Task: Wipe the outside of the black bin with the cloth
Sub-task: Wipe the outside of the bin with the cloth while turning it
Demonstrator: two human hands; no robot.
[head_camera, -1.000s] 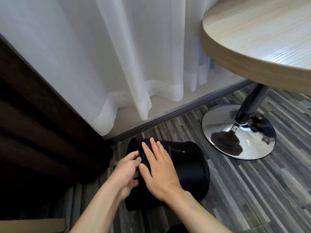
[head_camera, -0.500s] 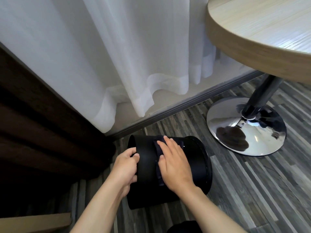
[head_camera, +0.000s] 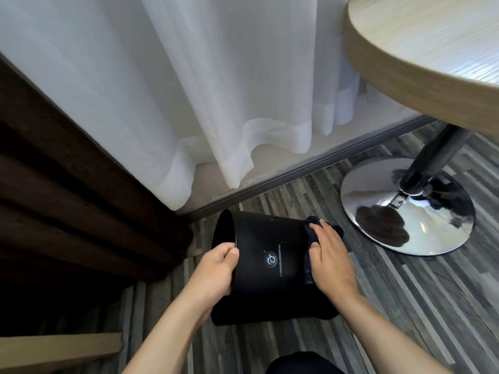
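Two hands work a tipped bin (head_camera: 270, 265): left hand (head_camera: 216, 268) grips its rim at 9 o'clock, right hand (head_camera: 330, 259) presses cloth (head_camera: 313, 228) flat at 3 o'clock; wiping looks partway done.

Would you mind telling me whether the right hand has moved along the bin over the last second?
Yes. The right hand slid the cloth along the black bin, away from the left hand.

grey striped wood-look plank floor (head_camera: 405, 306). sheer white curtain (head_camera: 189, 76) along the back, daylight glowing through, hem just above a pale sill and a grey floor track (head_camera: 310, 168). dark brown drape (head_camera: 67, 198) in folds at left. round light-wood table (head_camera: 432, 49) at upper right on a dark post with shiny chrome disc base (head_camera: 405, 211). tan board (head_camera: 59, 349) at bottom left.
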